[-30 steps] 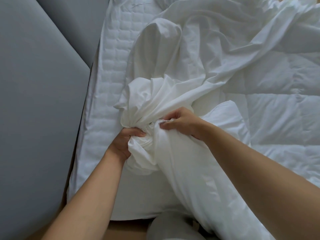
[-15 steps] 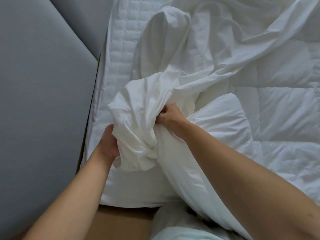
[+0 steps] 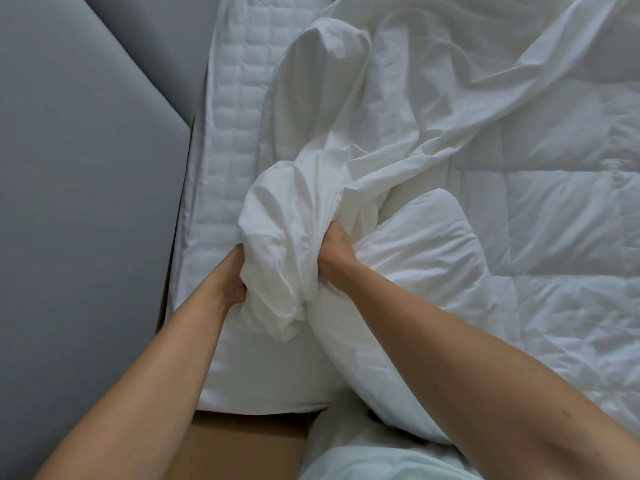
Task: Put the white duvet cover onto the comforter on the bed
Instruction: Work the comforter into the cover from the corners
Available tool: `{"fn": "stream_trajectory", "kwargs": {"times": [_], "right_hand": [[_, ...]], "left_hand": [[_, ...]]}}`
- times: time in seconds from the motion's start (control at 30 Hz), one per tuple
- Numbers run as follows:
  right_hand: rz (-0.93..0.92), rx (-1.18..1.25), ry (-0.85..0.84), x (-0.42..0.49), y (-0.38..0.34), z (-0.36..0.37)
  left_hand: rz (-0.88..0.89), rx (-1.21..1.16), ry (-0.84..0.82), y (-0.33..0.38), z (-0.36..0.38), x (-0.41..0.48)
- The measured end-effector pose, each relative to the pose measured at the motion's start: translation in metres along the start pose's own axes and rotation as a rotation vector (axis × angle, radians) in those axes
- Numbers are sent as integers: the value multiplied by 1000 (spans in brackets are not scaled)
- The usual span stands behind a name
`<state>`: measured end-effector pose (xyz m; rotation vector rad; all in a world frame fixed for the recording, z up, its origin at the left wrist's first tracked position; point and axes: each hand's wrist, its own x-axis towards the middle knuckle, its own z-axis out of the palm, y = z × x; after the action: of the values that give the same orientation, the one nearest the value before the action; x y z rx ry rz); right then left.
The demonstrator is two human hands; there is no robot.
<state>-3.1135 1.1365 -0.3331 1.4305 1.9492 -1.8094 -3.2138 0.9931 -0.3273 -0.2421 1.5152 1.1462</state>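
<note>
Bunched white cotton duvet cover (image 3: 277, 244): gripped by left hand (image 3: 232, 276) and right hand (image 3: 334, 252), fingers buried in folds, over quilted white comforter (image 3: 554, 216) corner.

We see a plain white duvet cover (image 3: 287, 244), a white comforter (image 3: 554, 220) stitched in large squares, and a white mattress pad (image 3: 239, 98) quilted in small squares. Beside them we see plain grey panels (image 3: 86, 168) and a tan board (image 3: 242, 441).
</note>
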Motion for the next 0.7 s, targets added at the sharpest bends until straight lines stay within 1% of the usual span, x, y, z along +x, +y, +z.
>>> {"fn": "stream_trajectory", "kwargs": {"times": [0.13, 0.3, 0.43, 0.53, 0.6, 0.63, 0.67, 0.7], "right_hand": [[29, 20, 43, -10, 6, 5], [69, 111, 73, -21, 5, 4], [20, 24, 71, -26, 3, 2], [59, 19, 88, -27, 11, 0], [76, -106, 93, -27, 17, -4], [50, -240, 100, -26, 19, -7], [-4, -401, 136, -29, 19, -11], [-100, -521, 220, -33, 19, -14]], "left_hand": [[-29, 185, -52, 5, 1, -2], [-41, 405, -54, 7, 8, -3], [-60, 518, -61, 15, 11, -2], [-46, 584, -68, 13, 15, -3], [-58, 552, -57, 8, 23, -8], [-73, 500, -51, 5, 26, -10], [-77, 440, -50, 1, 29, -12], [-63, 379, -48, -1, 30, -14]]}}
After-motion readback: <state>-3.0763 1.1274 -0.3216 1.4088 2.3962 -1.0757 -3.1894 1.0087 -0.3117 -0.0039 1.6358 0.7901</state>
